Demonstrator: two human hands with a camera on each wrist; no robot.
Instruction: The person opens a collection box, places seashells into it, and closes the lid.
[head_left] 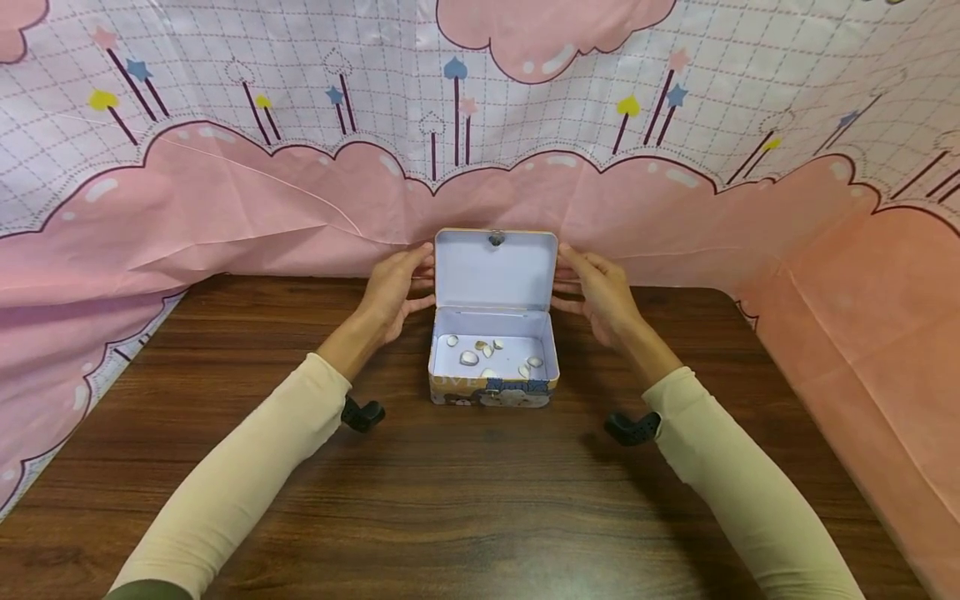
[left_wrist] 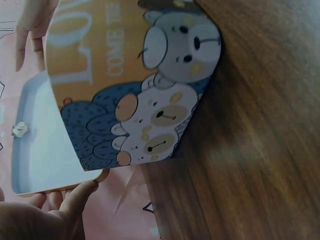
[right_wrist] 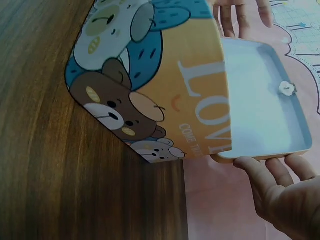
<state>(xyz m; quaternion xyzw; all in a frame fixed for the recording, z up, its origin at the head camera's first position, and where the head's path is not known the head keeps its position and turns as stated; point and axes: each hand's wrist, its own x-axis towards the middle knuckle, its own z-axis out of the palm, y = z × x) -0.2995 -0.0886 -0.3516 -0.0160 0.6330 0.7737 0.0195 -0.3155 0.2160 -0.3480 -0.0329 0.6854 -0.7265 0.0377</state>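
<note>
A hinged tin box (head_left: 491, 392) stands on the table with its lid (head_left: 495, 271) raised upright and a small metal clasp (head_left: 496, 238) at the lid's top edge. Several small pale shells (head_left: 468, 358) lie scattered on its white floor. My left hand (head_left: 392, 287) is at the lid's left side, fingertips right at the rim. On the opposite side, my right hand (head_left: 602, 292) mirrors it, its fingertips at the lid's right rim. Both wrist views show the tin's front, with cartoon bears and lettering, and extended fingers (right_wrist: 272, 175) along the lid's edge.
The dark wooden table (head_left: 480, 517) extends in front of the box and to both sides. A pink and white patterned cloth (head_left: 300, 208) hangs close behind, with more cloth on the left and right. Black wrist mounts (head_left: 632, 428) stick out below the sleeves.
</note>
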